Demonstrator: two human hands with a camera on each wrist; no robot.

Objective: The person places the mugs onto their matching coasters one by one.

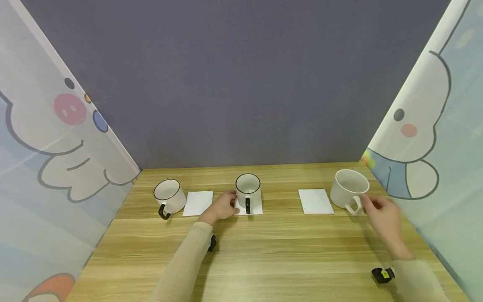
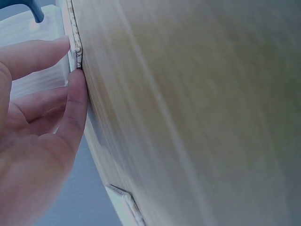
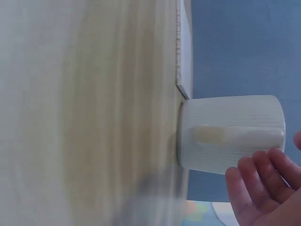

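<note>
My left hand [image 1: 222, 206] is at the left side of a white coaster [image 1: 258, 208]. Its thumb and a fairly straight finger touch the coaster's edge in the left wrist view. On that coaster stands a white mug [image 1: 252, 194] with dark rim and black handle. My right hand [image 1: 385, 216] is beside an all-white mug [image 1: 341, 195], fingertips right at its handle [image 1: 356, 205]. In the right wrist view, the fingers [image 3: 256, 181] lie along one side of the handle, the thumb apart from them. This mug stands upright on the table.
Another black-handled mug [image 1: 175, 201] stands at the left, beside a white coaster [image 1: 198, 203]. A further white coaster [image 1: 316, 201] lies left of the all-white mug. The wooden table [image 1: 283, 251] meets a grey panel [image 1: 245, 84] behind; printed curtains [image 1: 453, 167] flank it.
</note>
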